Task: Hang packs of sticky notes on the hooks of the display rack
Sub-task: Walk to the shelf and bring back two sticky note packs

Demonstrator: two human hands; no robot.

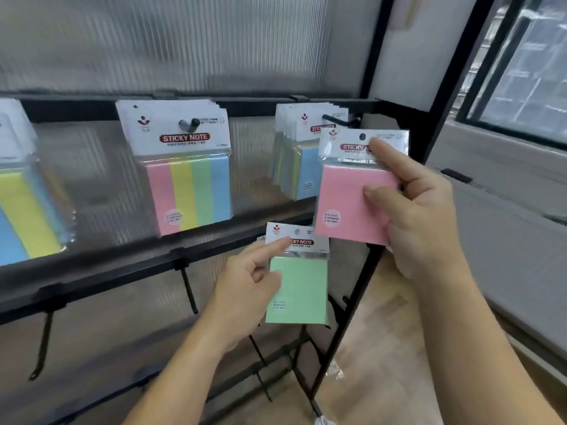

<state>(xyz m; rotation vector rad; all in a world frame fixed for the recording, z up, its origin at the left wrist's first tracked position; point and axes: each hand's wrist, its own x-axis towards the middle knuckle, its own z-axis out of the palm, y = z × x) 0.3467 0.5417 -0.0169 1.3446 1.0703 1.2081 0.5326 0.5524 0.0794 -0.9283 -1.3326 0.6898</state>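
Head view: pink pack (349, 207) pinched in right hand (423, 222), just beside loaded hook (337, 120); green pack (296, 289) gripped by left hand (245, 289), lower down. Judged light, pad stiff, film wrapper slick, header card floppy; hold at pad edges, punched hole clear. Rack upright (435, 118) close by; bare lower hook (188, 289) open.
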